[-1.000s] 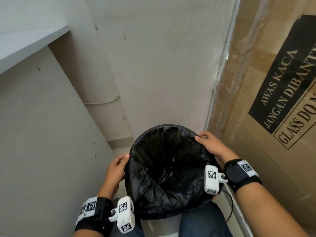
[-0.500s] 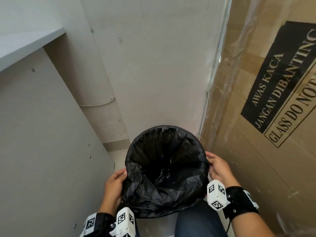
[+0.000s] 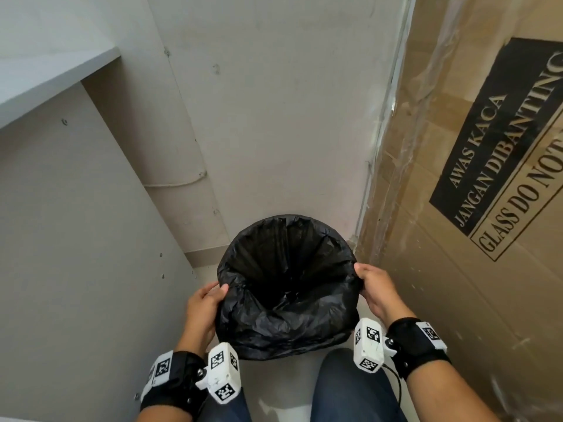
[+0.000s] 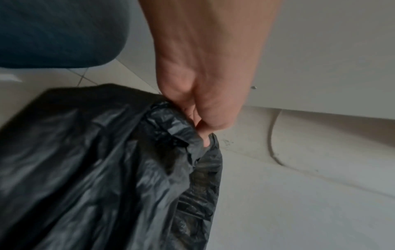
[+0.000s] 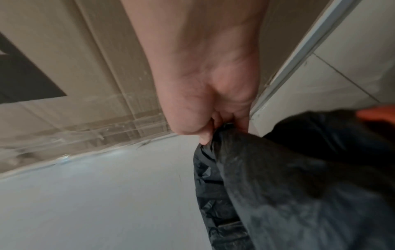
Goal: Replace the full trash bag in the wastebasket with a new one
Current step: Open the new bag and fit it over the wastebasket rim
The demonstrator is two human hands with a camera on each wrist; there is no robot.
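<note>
A black trash bag (image 3: pixel 286 318) lines a round wastebasket on the floor in front of my knees, its mouth wide and folded over the rim; the basket itself is hidden under the plastic. My left hand (image 3: pixel 207 303) pinches the bag's edge at the near left of the rim. In the left wrist view the left hand (image 4: pixel 200 125) has its fingers curled into the crumpled bag (image 4: pixel 119 169). My right hand (image 3: pixel 370 284) grips the edge at the right of the rim. In the right wrist view the right hand (image 5: pixel 215 132) holds the bunched bag (image 5: pixel 288 177).
A large cardboard box (image 3: pixel 475 239) marked for glass stands close on the right. A grey cabinet panel (image 3: pixel 76 254) with a shelf (image 3: pixel 45 74) closes the left side, the wall (image 3: pixel 274 117) is behind. My knees (image 3: pixel 350 391) are just before the basket on the pale tiled floor (image 4: pixel 299 203).
My right hand slid from the far right of the rim down to its right side. My left hand shifted a little nearer along the left edge. The bag's overhang lies lower on the basket.
</note>
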